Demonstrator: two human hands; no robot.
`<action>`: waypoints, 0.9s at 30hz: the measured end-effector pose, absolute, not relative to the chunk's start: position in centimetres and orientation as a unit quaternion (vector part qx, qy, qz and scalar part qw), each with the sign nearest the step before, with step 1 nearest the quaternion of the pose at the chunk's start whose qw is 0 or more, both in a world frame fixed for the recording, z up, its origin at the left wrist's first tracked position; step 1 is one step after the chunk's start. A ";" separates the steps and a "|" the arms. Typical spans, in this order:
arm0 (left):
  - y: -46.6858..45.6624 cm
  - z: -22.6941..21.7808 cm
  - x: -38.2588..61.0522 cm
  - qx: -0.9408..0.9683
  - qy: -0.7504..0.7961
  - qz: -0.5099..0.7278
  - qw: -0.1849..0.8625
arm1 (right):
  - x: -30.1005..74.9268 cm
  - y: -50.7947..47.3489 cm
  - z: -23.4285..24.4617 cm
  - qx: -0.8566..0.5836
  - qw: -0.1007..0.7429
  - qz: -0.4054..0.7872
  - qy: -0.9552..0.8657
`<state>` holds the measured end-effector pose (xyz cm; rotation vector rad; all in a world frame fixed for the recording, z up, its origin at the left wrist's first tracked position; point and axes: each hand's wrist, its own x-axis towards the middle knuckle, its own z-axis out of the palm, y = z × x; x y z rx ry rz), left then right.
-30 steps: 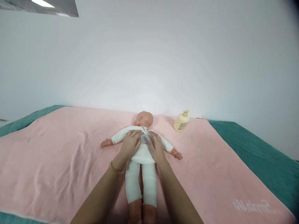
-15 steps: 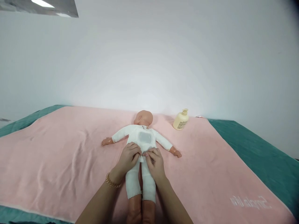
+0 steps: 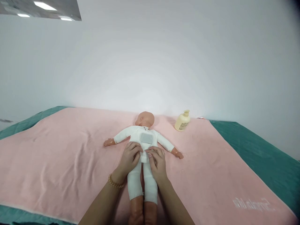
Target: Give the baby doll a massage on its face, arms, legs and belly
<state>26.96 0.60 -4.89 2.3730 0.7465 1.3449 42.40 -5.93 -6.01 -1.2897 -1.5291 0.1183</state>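
Note:
A baby doll (image 3: 142, 136) in a white suit lies face down on the pink towel (image 3: 58, 156), head away from me, arms spread. A grey square patch sits on its upper back. My left hand (image 3: 128, 159), with a gold bead bracelet at the wrist, rests on the doll's lower back, fingers curled and pressing. My right hand (image 3: 157, 162) lies beside it on the lower back, fingers bent and pressing too. The fingertips of both hands meet at the doll's middle. The doll's bare lower legs lie between my forearms.
A cream pump bottle (image 3: 182, 121) stands on the towel to the right of the doll's head. The towel covers a teal surface (image 3: 257, 150) whose edges show left and right. A plain white wall rises behind.
Both hands slid from the doll's upper back down to its lower back, uncovering the grey patch, then shifted very slightly back up.

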 end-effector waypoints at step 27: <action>1.4 -5.2 26.7 0.851 0.296 0.402 0.165 | 42.3 -5.2 -6.2 -0.601 0.469 0.094 -0.640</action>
